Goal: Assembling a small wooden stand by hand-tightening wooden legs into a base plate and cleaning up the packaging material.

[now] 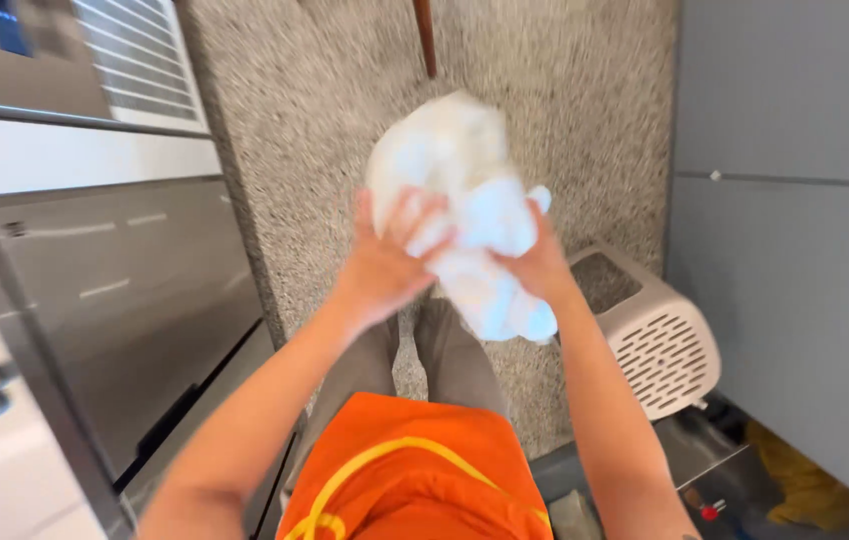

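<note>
A bunched white cloth point(465, 190) is held up in front of me over the speckled floor. My left hand point(385, 262) grips its left side with fingers spread over the fabric. My right hand point(537, 265) clasps the lower right part, and a fold of cloth hangs down below it. Both forearms reach up from the bottom of the view. I wear an orange apron and grey trousers.
Stainless steel cabinet fronts point(115, 310) line the left side. A beige perforated plastic bin point(655, 340) stands on the floor at the right, against grey wall panels point(795, 250). A brown wooden handle point(426, 35) shows at the top. Speckled floor point(295, 130) lies between them.
</note>
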